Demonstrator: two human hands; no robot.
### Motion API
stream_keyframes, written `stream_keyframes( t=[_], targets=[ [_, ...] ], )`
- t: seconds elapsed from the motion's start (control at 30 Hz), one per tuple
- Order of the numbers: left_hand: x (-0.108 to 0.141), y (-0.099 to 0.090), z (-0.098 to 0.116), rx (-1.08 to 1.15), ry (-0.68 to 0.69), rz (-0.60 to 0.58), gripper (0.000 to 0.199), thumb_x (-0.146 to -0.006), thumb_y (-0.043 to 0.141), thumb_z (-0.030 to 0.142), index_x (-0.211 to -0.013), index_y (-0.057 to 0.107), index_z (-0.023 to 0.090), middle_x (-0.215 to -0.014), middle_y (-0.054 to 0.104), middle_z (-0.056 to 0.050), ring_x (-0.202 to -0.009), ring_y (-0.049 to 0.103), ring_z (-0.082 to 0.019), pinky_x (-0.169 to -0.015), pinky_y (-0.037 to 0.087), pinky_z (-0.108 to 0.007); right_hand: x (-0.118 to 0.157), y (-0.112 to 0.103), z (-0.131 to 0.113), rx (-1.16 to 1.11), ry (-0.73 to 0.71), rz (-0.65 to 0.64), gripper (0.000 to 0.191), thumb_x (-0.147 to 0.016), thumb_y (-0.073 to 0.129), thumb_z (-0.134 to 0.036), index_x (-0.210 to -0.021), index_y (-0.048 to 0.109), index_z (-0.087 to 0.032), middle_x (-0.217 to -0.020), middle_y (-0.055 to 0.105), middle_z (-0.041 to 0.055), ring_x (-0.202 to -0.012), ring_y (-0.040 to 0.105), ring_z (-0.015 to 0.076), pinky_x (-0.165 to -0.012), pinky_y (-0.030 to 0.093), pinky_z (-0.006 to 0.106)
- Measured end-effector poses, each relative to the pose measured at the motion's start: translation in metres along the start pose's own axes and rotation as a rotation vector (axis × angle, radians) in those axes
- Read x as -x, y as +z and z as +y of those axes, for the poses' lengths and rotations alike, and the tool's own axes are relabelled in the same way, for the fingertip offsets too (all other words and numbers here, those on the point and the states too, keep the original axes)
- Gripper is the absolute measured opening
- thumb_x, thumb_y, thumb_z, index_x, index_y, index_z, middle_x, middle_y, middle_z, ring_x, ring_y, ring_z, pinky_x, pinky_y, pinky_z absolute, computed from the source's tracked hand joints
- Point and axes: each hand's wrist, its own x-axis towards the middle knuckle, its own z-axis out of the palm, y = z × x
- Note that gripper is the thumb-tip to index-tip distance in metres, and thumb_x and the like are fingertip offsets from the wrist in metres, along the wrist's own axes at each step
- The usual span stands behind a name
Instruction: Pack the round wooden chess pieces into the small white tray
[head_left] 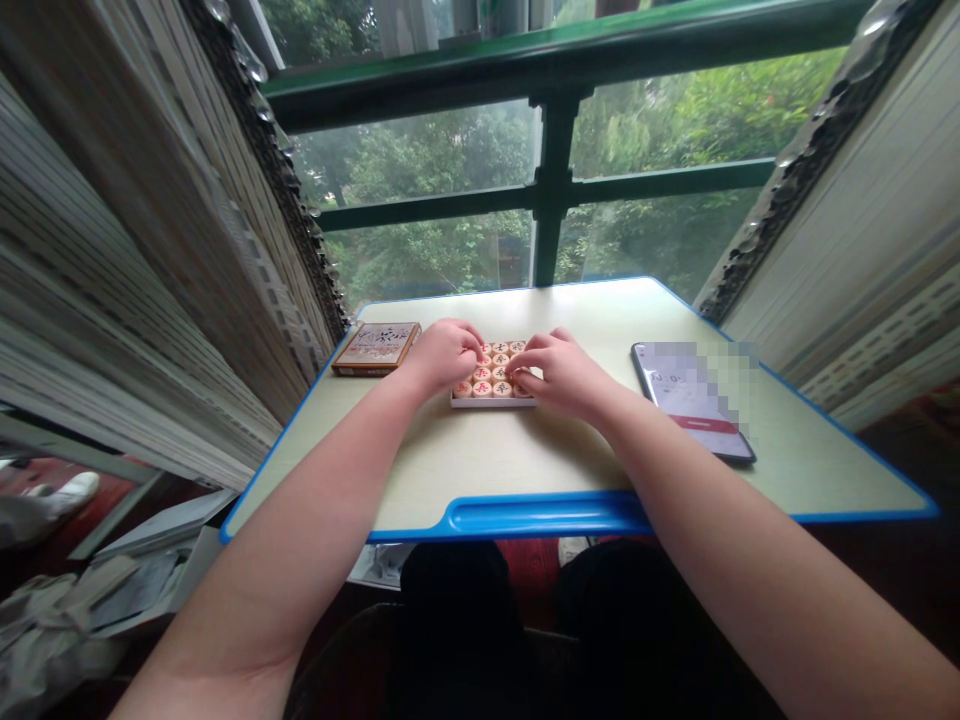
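Note:
A shallow white-edged tray lies on the table, filled with rows of round wooden Chinese chess pieces marked in red and dark characters. Over the tray's left side, my left hand is closed, its bent fingers down on the pieces there and hiding some of them. From the other side my right hand reaches in, thumb and fingers drawn together at a piece in the right-hand columns. Both hands cover parts of the tray, so the exact pieces under the fingertips are hard to make out.
A flat printed box lies left of the tray. To the right rests a phone, its screen partly blurred. The pale table has a blue rim and a front groove. Curtains hang beside the window.

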Motion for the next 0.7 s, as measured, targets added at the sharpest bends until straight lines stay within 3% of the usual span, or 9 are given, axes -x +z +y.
stream_keyframes(
  t=[0.33, 0.43, 0.57, 0.7],
  targets=[
    [0.000, 0.000, -0.004, -0.034, -0.039, 0.039, 0.030, -0.064, 0.043, 0.013, -0.065, 0.072, 0.019, -0.081, 0.070, -0.002, -0.079, 0.063, -0.017, -0.080, 0.050, -0.027, 0.000, -0.003, -0.001, -0.018, -0.007, 0.031, 0.021, -0.079, 0.056, -0.024, -0.086, 0.076, -0.022, -0.089, 0.065, 0.0075, -0.084, 0.047, 0.0220, -0.081, 0.040, 0.035],
    [-0.001, -0.001, -0.008, -0.070, -0.109, 0.056, 0.029, -0.065, 0.043, 0.015, -0.068, 0.072, 0.019, -0.083, 0.071, -0.003, -0.082, 0.063, -0.018, -0.081, 0.049, -0.027, -0.002, -0.004, 0.001, -0.013, 0.033, 0.065, 0.023, -0.080, 0.054, -0.022, -0.090, 0.075, -0.021, -0.090, 0.065, 0.0083, -0.088, 0.050, 0.0231, -0.084, 0.041, 0.036],
    [-0.003, 0.000, -0.016, -0.068, -0.275, 0.011, 0.028, -0.072, 0.044, 0.020, -0.079, 0.071, 0.018, -0.088, 0.071, -0.006, -0.088, 0.062, -0.021, -0.082, 0.048, -0.029, -0.006, -0.004, 0.005, -0.079, 0.234, 0.111, 0.028, -0.084, 0.047, -0.021, -0.095, 0.072, -0.017, -0.097, 0.066, 0.0099, -0.093, 0.056, 0.0216, -0.086, 0.042, 0.032],
    [-0.007, 0.006, -0.020, 0.105, -0.503, -0.041, 0.030, -0.079, 0.042, 0.026, -0.095, 0.065, 0.017, -0.095, 0.070, -0.007, -0.086, 0.063, -0.020, -0.076, 0.049, -0.028, -0.009, -0.003, 0.004, -0.288, 0.495, 0.063, 0.032, -0.087, 0.043, -0.025, -0.103, 0.068, -0.012, -0.102, 0.068, 0.0116, -0.093, 0.061, 0.0194, -0.084, 0.044, 0.027]
  ],
)
